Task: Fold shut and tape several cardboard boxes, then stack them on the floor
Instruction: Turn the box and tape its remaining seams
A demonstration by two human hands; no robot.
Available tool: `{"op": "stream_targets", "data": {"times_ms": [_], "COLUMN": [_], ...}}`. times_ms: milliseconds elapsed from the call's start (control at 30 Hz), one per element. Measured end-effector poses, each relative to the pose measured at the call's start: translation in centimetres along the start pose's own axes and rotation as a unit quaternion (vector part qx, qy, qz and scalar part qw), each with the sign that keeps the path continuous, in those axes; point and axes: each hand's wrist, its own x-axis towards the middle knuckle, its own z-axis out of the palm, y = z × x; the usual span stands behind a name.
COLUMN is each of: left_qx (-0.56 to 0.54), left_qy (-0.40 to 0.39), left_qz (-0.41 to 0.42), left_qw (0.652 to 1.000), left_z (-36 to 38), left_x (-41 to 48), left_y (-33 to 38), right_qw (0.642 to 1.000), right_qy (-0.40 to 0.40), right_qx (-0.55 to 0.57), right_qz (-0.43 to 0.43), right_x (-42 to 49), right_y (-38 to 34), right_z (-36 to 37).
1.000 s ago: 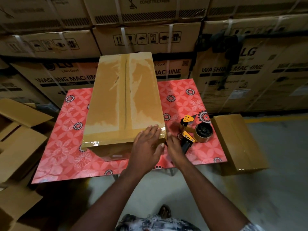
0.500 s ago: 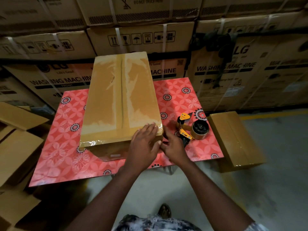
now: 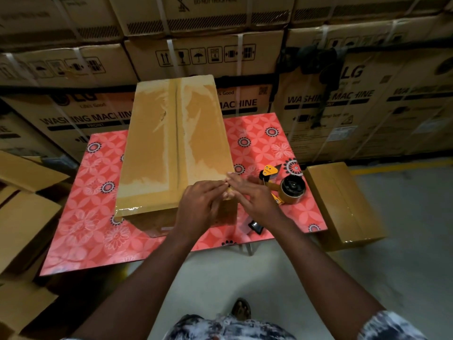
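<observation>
Head view: tall brown taped cardboard box (image 3: 176, 143) stands mid red floral desk (image 3: 81, 217). Left hand (image 3: 201, 207) presses flat at its 5 o'clock corner, right hand (image 3: 255, 196) touches there too — pinching tape? Can't tell. Stiff, likely light, tape-slick — lift by opposite sides.

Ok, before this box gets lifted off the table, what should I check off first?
1. Top seam of the box taped over: ok.
2. Tape end at the near right corner stuck down: cannot tell, the left hand and right hand cover it.
3. Tape dispenser off the box, lying on the table: ok.
4. Hands free of tools: ok.
5. Top of the floor box bare for stacking: ok.
</observation>
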Motion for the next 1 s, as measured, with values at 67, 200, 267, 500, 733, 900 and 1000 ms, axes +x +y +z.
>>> {"op": "stream_targets", "data": {"times_ms": [67,200,267,500,733,900,1000], "left_qx": [0.012,0.024,0.031,0.004,-0.025,-0.01,0.002], "left_qy": [0.011,0.03,0.028,0.003,-0.032,-0.017,-0.014], "left_qz": [0.02,0.063,0.066,0.031,0.02,0.0,0.0], "left_qw": [1.0,0.997,0.997,1.0,0.999,1.0,1.0], "left_z": [0.3,0.6,0.9,0.6,0.3,-2.0,-2.2], "left_x": [-0.1,-0.4,-0.7,-0.7,-0.7,-1.2,-2.0], "left_y": [-0.3,-0.3,-0.5,-0.6,-0.7,-2.4,-4.8], "right_qw": [0.999,0.993,0.992,0.999,0.993,0.983,0.982], "right_qy": [-0.007,-0.025,-0.036,-0.014,-0.018,-0.011,-0.017], "right_qx": [-0.036,-0.081,-0.088,-0.008,-0.103,-0.162,-0.169], "right_qz": [-0.032,-0.077,-0.082,-0.029,-0.056,-0.08,-0.081], "right_x": [0.0,-0.1,-0.2,0.0,-0.2,1.4,1.6], "right_y": [0.5,1.5,1.9,1.0,1.2,-1.3,-1.0], "right_z": [-0.1,-0.1,-0.1,0.1,0.5,2.3,3.1]}}
